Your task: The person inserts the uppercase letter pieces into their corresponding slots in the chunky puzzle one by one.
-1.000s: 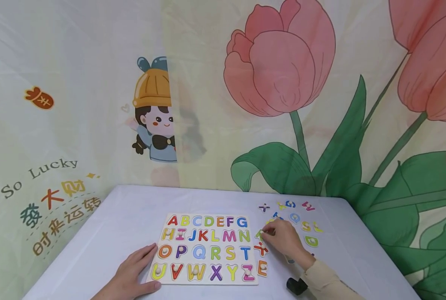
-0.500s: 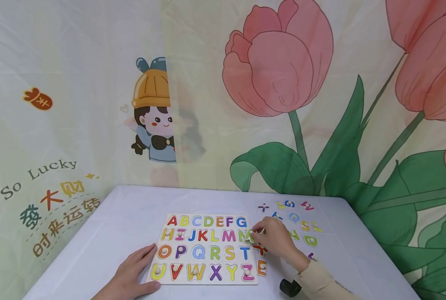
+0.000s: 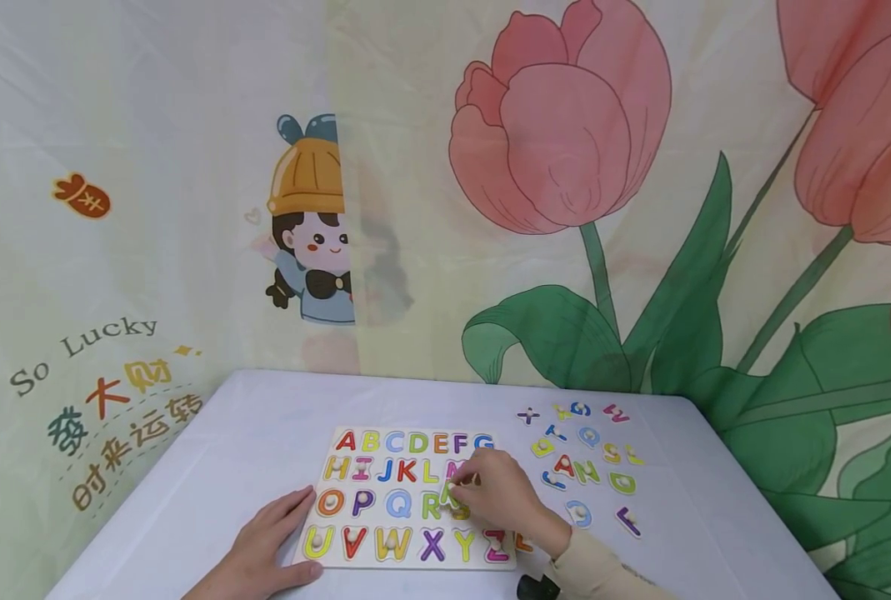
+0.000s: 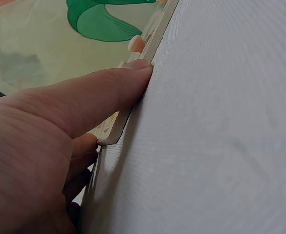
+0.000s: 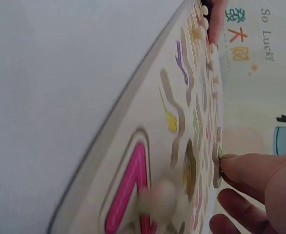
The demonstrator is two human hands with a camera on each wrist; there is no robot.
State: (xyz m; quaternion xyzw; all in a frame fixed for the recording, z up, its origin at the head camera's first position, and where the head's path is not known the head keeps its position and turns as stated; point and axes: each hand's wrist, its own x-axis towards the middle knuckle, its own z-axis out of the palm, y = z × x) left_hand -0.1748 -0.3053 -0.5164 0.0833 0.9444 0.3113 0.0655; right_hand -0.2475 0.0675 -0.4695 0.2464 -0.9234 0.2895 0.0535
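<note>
The white alphabet puzzle board (image 3: pixel 407 522) lies on the table, its coloured letter places in four rows. My left hand (image 3: pixel 265 542) rests at its lower left corner, fingers along the left side. In the left wrist view the thumb (image 4: pixel 109 87) presses against the board's edge. With thumb and fingertips my right hand (image 3: pixel 501 496) pinches a green letter piece (image 3: pixel 448 493) over the third row, beside the green R place (image 3: pixel 430 505). The right wrist view has that piece edge-on at the fingertips. Knobbed pieces such as the pink Z (image 3: pixel 496 545) sit in the board.
Right of the board lie several loose knobbed letters, among them a red A (image 3: pixel 563 465), a green N (image 3: pixel 586 472), a green D (image 3: pixel 623 482) and a purple F (image 3: pixel 628 522). An orange E (image 3: pixel 523 542) is partly hidden by the right arm. Behind the table hangs a printed curtain (image 3: pixel 407 167).
My right hand has carried the green letter piece leftward from the board's right side, past the N, to beside the R place. The left hand has stayed at the corner.
</note>
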